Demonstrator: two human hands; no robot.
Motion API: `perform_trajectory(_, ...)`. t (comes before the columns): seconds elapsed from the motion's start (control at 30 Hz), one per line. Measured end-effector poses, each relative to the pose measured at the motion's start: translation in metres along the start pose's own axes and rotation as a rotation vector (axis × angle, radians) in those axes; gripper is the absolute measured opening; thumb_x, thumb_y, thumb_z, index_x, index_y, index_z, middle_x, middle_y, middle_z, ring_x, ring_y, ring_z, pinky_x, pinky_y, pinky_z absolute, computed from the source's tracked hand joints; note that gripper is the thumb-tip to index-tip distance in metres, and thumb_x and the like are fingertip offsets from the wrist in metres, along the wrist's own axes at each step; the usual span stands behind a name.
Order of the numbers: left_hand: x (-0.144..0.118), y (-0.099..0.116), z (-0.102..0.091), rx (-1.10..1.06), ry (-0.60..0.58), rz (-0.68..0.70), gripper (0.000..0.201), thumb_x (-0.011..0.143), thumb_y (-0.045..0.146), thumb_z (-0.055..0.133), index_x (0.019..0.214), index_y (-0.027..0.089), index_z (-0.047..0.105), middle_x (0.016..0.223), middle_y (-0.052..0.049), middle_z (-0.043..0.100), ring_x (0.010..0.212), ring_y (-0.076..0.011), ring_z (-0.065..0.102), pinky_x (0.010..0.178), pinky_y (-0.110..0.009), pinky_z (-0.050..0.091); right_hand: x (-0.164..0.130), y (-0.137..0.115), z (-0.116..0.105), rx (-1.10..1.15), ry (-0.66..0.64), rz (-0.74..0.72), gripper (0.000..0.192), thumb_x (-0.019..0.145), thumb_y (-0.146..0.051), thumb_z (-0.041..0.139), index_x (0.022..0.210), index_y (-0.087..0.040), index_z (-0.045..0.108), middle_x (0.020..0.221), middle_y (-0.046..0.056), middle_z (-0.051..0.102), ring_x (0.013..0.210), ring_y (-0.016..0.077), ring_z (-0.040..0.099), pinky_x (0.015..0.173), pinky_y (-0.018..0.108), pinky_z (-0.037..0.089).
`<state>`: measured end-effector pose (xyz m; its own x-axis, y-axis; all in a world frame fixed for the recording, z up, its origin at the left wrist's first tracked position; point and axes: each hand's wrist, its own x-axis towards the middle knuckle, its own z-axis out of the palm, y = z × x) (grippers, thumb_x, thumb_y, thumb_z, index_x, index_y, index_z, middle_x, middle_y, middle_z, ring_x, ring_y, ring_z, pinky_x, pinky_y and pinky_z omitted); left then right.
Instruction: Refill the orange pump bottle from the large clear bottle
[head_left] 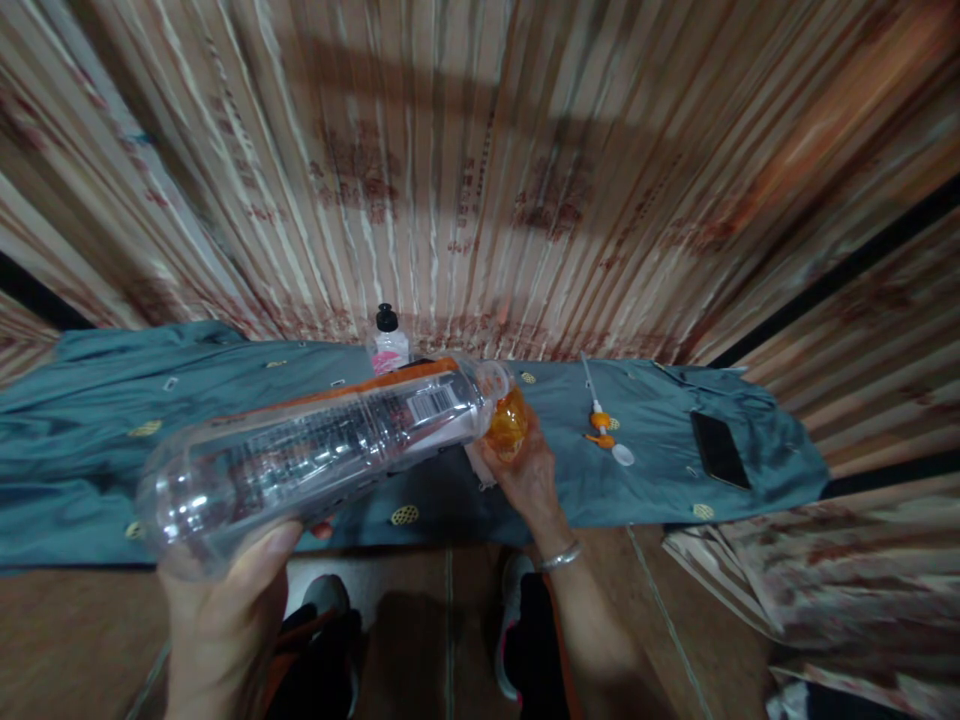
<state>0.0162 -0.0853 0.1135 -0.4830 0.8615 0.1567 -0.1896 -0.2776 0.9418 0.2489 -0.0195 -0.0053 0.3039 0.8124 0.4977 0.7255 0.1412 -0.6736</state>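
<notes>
My left hand is wrapped round the base end of a big clear plastic bottle. The bottle lies almost level, its neck pointing right and slightly up, with a printed label and barcode on its side. My right hand, with a silver bangle at the wrist, grips a small amber bottle. The clear bottle's mouth meets or overlaps the top of the amber one; whether they touch I cannot tell. Right of that hand, an orange and white pump head with its tube lies on the cloth beside a white round cap.
A teal patterned cloth covers the narrow table. At its back stands a white bottle with a black cap. A dark phone lies at the right. Striped curtains hang behind; my feet are on the tiled floor below.
</notes>
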Motion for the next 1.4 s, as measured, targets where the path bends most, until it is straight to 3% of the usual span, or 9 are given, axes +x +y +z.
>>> perform_trajectory(0.27,-0.006,0.007,0.006,0.018,0.031,-0.011,0.039,0.063,0.024,0.084,0.099,0.030,0.072,0.098,0.003,0.070,0.093,-0.0190,0.063,0.089,-0.029,0.054,0.000,-0.001,-0.001,0.022,-0.003,-0.007,0.072,0.078,-0.036,0.069,0.142,-0.016,0.041,0.126,0.018,0.069,0.113,0.0311,0.070,0.094,0.050,0.059)
perform_trajectory(0.4,-0.004,0.007,0.005,-0.005,0.003,0.003,0.043,0.059,0.028,0.088,0.099,0.027,0.072,0.093,0.002,0.071,0.080,-0.0158,0.062,0.076,-0.024,0.056,0.000,-0.001,-0.001,0.015,-0.007,0.004,0.074,0.078,-0.039,0.070,0.142,-0.014,0.041,0.128,0.018,0.068,0.115,0.0305,0.069,0.095,0.047,0.059)
perform_trajectory(0.63,-0.005,0.004,0.006,-0.018,0.003,0.000,0.046,0.063,0.024,0.085,0.106,0.029,0.070,0.105,0.004,0.072,0.077,-0.0123,0.062,0.082,-0.021,0.056,0.001,-0.002,-0.001,0.032,0.005,-0.006,0.067,0.080,-0.038,0.069,0.138,-0.013,0.046,0.124,0.017,0.070,0.110,0.0290,0.070,0.094,0.044,0.059)
perform_trajectory(0.83,-0.006,0.005,0.005,-0.028,0.005,0.000,0.043,0.060,0.025,0.087,0.101,0.028,0.072,0.106,0.003,0.072,0.087,-0.0145,0.063,0.086,-0.022,0.055,0.000,-0.002,-0.001,0.041,-0.004,-0.002,0.070,0.081,-0.039,0.068,0.142,-0.017,0.043,0.126,0.016,0.068,0.111,0.0306,0.070,0.093,0.049,0.060)
perform_trajectory(0.97,-0.007,0.003,0.004,-0.022,0.010,-0.010,0.043,0.061,0.028,0.087,0.101,0.029,0.072,0.104,0.003,0.072,0.086,-0.0154,0.063,0.078,-0.022,0.056,0.001,-0.002,-0.001,0.036,-0.008,0.005,0.070,0.080,-0.040,0.069,0.141,-0.016,0.043,0.125,0.016,0.069,0.111,0.0297,0.070,0.093,0.047,0.060)
perform_trajectory(1.2,0.003,-0.004,-0.001,-0.014,-0.001,0.005,0.049,0.055,0.030,0.089,0.101,0.028,0.071,0.100,0.003,0.073,0.080,-0.0147,0.063,0.083,-0.022,0.056,0.001,0.000,0.000,0.030,-0.001,-0.008,0.073,0.079,-0.038,0.070,0.142,-0.017,0.041,0.128,0.016,0.068,0.114,0.0303,0.069,0.095,0.049,0.059)
perform_trajectory(1.4,-0.006,0.005,0.001,-0.001,0.026,-0.023,0.044,0.061,0.028,0.087,0.101,0.029,0.071,0.107,0.003,0.072,0.094,-0.0160,0.065,0.088,-0.022,0.054,0.001,-0.001,-0.001,0.025,-0.008,0.012,0.072,0.079,-0.040,0.070,0.141,-0.016,0.042,0.128,0.016,0.068,0.114,0.0293,0.069,0.096,0.046,0.059)
